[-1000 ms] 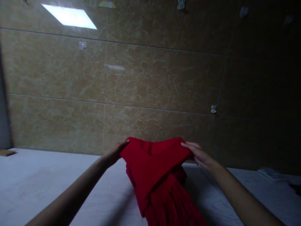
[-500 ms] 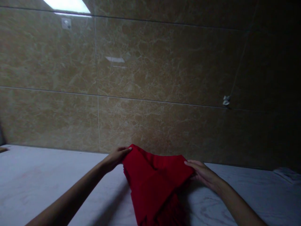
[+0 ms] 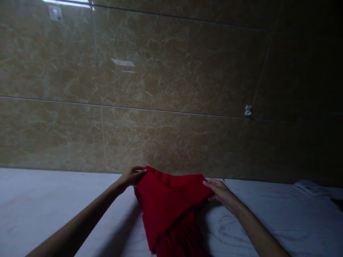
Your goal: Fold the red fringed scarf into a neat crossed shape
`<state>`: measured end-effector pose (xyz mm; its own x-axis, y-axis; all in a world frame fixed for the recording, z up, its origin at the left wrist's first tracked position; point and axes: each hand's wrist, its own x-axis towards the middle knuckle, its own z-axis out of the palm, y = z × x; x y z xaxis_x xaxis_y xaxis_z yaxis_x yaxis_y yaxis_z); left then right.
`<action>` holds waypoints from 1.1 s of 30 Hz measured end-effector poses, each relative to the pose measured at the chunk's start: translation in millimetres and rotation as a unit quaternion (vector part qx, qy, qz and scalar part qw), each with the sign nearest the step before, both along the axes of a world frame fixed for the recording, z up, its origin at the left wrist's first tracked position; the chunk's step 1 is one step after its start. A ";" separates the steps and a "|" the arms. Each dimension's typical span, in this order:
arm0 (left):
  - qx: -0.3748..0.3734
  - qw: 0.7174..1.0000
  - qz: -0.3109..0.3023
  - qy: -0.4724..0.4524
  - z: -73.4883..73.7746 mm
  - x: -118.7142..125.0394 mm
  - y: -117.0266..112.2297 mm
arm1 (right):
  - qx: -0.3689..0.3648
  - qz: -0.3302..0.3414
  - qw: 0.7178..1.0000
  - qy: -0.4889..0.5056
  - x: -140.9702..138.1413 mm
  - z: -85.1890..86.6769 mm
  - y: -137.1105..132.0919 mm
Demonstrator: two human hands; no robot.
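Observation:
A red cloth (image 3: 166,203) hangs between my hands above the pale tabletop. Its two upper bands cross over each other in a V, and gathered or fringed folds (image 3: 179,235) show below the crossing. My left hand (image 3: 133,175) pinches the upper left corner between thumb and fingers. At the upper right edge, my right hand (image 3: 218,191) grips the cloth with the thumb on top; its other fingers are partly hidden behind the fabric. The lower end of the cloth runs out of the picture.
A brown marbled tile wall (image 3: 160,142) rises right behind the white wood-grained table (image 3: 66,203). A pale crumpled item (image 3: 312,187) lies at the far right of the table. A small white fitting (image 3: 248,110) sits on the wall, and a wall plate (image 3: 55,13) is at upper left.
The view has shifted a little to the right. Both hands keep their hold on the red cloth. The left-side band now lies more under the right one, and more of the gathered folds shows.

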<state>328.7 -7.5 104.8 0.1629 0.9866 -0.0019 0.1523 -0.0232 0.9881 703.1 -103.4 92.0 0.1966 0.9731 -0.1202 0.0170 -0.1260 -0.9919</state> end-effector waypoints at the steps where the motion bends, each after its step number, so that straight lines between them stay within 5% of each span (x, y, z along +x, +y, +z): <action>1: 0.013 1.000 0.001 0.008 0.9 0.4 1.1 | 0.003 -0.005 1.000 0.001 -0.8 0.6 -1.3; 8: 0.072 0.988 -0.013 0.133 0.1 -3.1 5.1 | 0.017 -0.030 0.999 -0.032 -0.8 -6.2 -4.1; 15: 0.217 0.951 0.098 0.198 5.2 -7.4 -21.1 | 0.076 -0.126 0.985 -0.092 8.2 -9.6 -17.0; 19: 0.345 0.912 -0.001 0.221 13.8 -0.2 -82.0 | 0.071 -0.031 0.988 -0.134 -12.8 -27.8 -63.9; 24: 0.458 0.794 -0.248 0.315 22.7 25.2 -149.8 | 0.072 0.055 0.989 -0.119 -64.9 -36.7 -107.0; 28: 0.480 0.721 -0.308 0.393 16.5 39.3 -155.3 | 0.091 0.099 0.988 -0.078 -87.5 -24.5 -108.8; 33: 0.480 0.707 -0.312 0.415 2.6 37.0 -144.1 | 0.029 0.151 0.987 0.047 -98.2 -11.0 -108.9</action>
<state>365.7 -151.6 107.4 0.9025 0.3360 0.2693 0.3360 -0.9407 0.0475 604.9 -212.2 81.0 -0.1119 0.9914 -0.0672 -0.0469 -0.0729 -0.9962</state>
